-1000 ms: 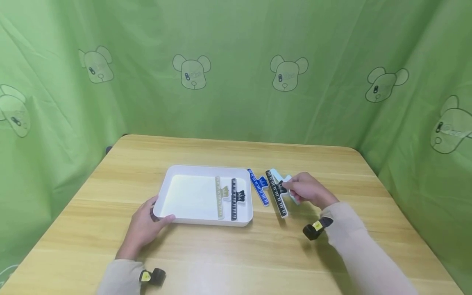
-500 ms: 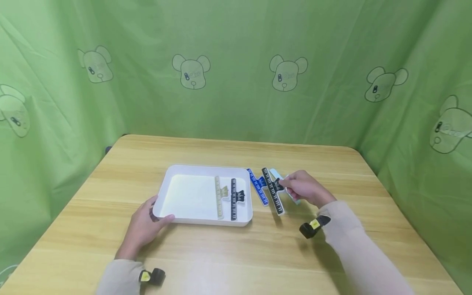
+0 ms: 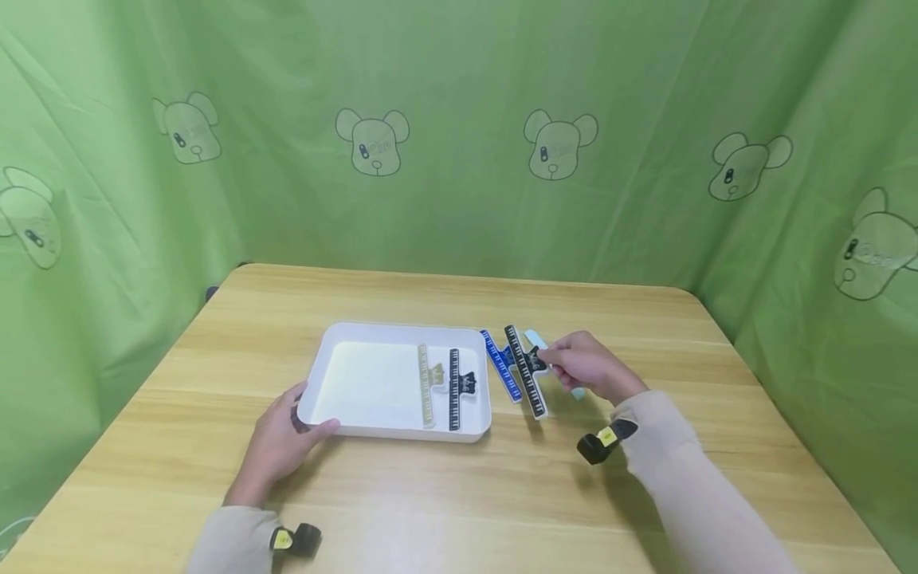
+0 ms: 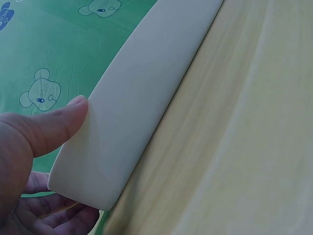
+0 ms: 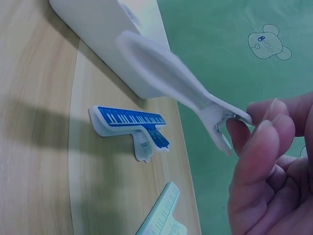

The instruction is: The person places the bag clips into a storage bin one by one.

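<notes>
My left hand (image 3: 276,442) grips the near left corner of a white tray (image 3: 358,387); in the left wrist view its thumb lies at the rim and the fingers curl at the corner below. My right hand (image 3: 591,367) pinches the handle end of a black piano-key clip (image 3: 529,387), held above the table to the right of the tray. In the right wrist view this clip (image 5: 164,71) shows its white underside. It overlaps a blue clip (image 3: 498,363) in the head view. A light blue clip (image 3: 535,340) lies partly hidden behind the right hand.
Inside the tray, at its right end, a gold clip (image 3: 426,395) and another black clip (image 3: 454,399) lie side by side. The wooden table (image 3: 402,502) is bordered by green curtains (image 3: 459,223) at the back and sides.
My right hand has carried the black clip a little to the left, from beside the blue clip to overlapping it in view. The left hand and tray stay in place.
</notes>
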Demonstrator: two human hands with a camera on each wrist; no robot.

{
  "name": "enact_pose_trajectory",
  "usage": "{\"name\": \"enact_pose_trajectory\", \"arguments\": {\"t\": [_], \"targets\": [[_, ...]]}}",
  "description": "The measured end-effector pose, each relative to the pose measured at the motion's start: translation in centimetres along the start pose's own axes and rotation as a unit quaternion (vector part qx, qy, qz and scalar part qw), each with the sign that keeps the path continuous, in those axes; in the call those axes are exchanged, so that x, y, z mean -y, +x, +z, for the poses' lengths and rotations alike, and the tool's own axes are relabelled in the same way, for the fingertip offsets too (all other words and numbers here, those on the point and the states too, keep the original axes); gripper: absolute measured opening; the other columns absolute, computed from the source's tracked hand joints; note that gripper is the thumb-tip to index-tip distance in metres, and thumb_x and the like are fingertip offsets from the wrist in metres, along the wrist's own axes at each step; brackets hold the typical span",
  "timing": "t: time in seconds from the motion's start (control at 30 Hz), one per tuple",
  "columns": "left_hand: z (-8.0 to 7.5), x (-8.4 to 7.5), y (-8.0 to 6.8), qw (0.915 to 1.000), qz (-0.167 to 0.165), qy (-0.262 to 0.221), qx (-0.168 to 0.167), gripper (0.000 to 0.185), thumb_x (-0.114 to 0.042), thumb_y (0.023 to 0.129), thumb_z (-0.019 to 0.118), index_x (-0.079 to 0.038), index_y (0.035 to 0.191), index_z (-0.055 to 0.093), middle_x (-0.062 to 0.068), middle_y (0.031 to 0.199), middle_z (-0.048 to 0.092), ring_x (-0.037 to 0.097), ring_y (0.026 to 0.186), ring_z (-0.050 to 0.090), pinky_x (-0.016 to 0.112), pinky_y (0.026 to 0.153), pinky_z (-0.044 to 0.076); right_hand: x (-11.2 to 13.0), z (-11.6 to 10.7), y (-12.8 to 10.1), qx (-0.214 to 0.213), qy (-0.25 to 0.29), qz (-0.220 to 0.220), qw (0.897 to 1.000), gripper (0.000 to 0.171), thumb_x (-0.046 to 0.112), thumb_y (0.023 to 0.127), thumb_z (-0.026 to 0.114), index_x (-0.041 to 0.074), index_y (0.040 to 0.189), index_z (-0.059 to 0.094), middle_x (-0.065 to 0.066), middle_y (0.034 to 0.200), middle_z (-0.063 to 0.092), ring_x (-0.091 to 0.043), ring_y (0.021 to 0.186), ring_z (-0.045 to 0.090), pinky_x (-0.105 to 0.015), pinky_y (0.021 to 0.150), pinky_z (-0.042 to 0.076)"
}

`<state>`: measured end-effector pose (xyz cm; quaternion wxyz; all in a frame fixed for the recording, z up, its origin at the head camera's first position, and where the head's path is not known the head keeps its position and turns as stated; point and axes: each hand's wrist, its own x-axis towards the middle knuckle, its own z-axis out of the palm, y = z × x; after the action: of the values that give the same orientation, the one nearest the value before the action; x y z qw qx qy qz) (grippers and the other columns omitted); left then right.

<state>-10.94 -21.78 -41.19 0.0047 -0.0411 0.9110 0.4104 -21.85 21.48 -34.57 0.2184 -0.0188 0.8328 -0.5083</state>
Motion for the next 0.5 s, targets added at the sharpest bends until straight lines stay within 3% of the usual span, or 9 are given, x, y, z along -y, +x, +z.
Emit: {"name": "enact_pose_trajectory", "arguments": {"t": [0.5], "targets": [[0.16,0.06,0.07,1.0,-0.001,0.0,-0.003,0.088,-0.038,0.083,0.076,0.004,0.147,0.032,0.03,0.145,0.038,0.047,0.133,0.034,0.058,0.111,0.026,0.48,0.85,0.51,0.0,-0.001,-0.001,1.0,0.03,0.015,0.098,0.054,0.006,0.07,0.052,0.001,0.06,0.048,-0.009,0.05,0.041,-0.02,0.047,0.041]]}}
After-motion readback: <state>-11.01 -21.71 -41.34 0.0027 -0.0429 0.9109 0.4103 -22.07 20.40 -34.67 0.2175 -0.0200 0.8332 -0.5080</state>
